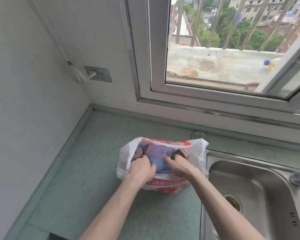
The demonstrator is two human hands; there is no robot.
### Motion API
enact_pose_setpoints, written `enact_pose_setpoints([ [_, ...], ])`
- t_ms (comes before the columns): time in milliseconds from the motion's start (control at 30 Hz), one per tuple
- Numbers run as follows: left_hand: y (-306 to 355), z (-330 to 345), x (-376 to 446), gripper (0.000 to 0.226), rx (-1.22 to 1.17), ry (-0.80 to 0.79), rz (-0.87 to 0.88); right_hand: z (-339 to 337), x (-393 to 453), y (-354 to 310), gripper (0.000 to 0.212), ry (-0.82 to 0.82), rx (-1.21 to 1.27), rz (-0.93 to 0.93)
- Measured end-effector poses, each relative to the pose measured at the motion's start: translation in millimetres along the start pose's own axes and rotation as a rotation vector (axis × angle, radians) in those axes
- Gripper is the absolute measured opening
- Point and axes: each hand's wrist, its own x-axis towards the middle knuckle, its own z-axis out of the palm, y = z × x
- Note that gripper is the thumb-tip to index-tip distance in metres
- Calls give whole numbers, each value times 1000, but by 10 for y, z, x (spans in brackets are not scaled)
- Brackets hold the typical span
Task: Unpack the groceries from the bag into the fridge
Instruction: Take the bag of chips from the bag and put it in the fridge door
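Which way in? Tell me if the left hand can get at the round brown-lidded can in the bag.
Probably yes: the left hand is already inside the open white plastic bag, beside the can.

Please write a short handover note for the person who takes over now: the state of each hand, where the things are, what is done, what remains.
Left hand: inside the white and red plastic grocery bag, gripping the blue and purple soft packet.
Right hand: also in the bag, on the same packet's right side.
Bag: open on the green speckled countertop, left of the steel sink. A round can and a brown item lie beside the packet.
Done: nothing visibly unpacked.
Left: lift the items out and put them in the fridge, which is not in view.
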Motion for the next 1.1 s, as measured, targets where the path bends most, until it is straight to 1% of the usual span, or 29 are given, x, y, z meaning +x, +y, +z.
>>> enact_pose_setpoints([
  [33, 9, 7, -9, 48, -13, -2, 1, 5, -29, -11, 51, -23, 39, 9],
  [167, 36, -3, -81, 47, -34, 13, 5, -4, -65, -53, 64, -45, 96, 17],
  [300, 60, -51, -168, 45, -22, 100, 39, -96, -174, -107, 59, 36, 148, -55],
  [367, 85, -92, -251, 47, -20, 166, 54, -146, -249, -111, 52, 73, 140, -97],
  [433, 121, -136, -365, 50, -41, 240, 67, -194, -327, -96, 52, 128, 135, -124],
  [500, 142, -170, -477, 57, -76, 287, 96, -268, -421, -93, 54, 195, 116, -139],
  [600, 124, -257, -653, 81, -138, 332, 212, -423, -561, -62, 57, 272, 89, -149],
  [667, 99, -315, -776, 93, -92, 370, 298, -535, -693, -51, 55, 303, 44, -165],
  [733, 77, -350, -868, 88, -24, 449, 357, -633, -840, -49, 48, 337, 17, -200],
  [800, 49, -399, -938, 77, -53, 547, 403, -734, -1037, -78, 48, 361, 26, -269],
  [900, -30, -506, -1021, 60, -134, 655, 470, -833, -1320, -94, 49, 289, 43, -418],
  [1000, -97, -680, -1144, 52, -232, 698, 509, -907, -1565, -49, 48, 216, 94, -547],
  [1100, -139, -877, -1250, 46, -418, 660, 561, -989, -1723, -12, 56, 201, 204, -635],
])
